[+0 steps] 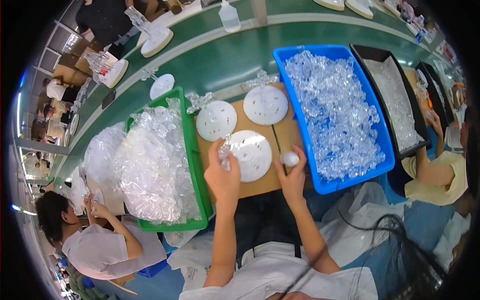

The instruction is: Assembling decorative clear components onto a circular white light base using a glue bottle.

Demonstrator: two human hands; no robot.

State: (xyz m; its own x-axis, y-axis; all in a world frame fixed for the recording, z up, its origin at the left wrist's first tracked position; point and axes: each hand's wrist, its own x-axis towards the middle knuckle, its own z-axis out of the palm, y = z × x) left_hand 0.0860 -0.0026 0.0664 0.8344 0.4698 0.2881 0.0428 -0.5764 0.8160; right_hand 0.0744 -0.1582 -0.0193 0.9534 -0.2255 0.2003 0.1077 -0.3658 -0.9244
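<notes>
In front of me a white round disc (pixel 254 157) with several small slots lies on a brown board (pixel 296 131). My left hand (pixel 223 172) is closed at the disc's left edge, its fingers round a clear plastic piece (pixel 226 148). To the right of the disc, my right hand (pixel 294 176) pinches a small white rounded thing (pixel 289 159) whose kind I cannot make out. Behind them lie two more white discs, a left disc (pixel 216 121) and a right disc (pixel 266 106), each with clear plastic parts at its far edge.
A green bin (pixel 196 175) of clear bagged parts stands on the left. On the right are a blue bin (pixel 306 145) heaped with clear pieces and a black tray (pixel 411 107). A green conveyor (pixel 210 62) carries a white bottle (pixel 229 17). Co-workers sit on both sides.
</notes>
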